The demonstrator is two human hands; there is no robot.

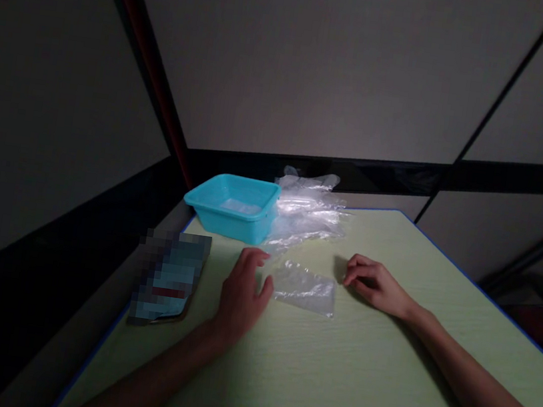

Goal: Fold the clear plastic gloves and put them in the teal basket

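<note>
A small clear plastic bag (pixel 307 291) lies flat on the table between my two hands. At its left end is my left hand (pixel 244 294), its thumb and fingers apart with nothing between them. My right hand (pixel 372 282) rests just beyond the bag's right edge, fingers loosely bent and the thumb a little apart, holding nothing. Behind the small bag, a spread heap of clear plastic bags (pixel 308 212) reaches toward the wall. Beside that heap stands a turquoise plastic basin (pixel 228 223) with something pale and see-through inside.
A phone (pixel 175 277), its screen blurred out, lies near the left edge of the pale green table (pixel 307 384). Blue trim runs along the table's edges. Panelled walls (pixel 311 67) stand close behind and to the left. Dark objects are dim at the far right.
</note>
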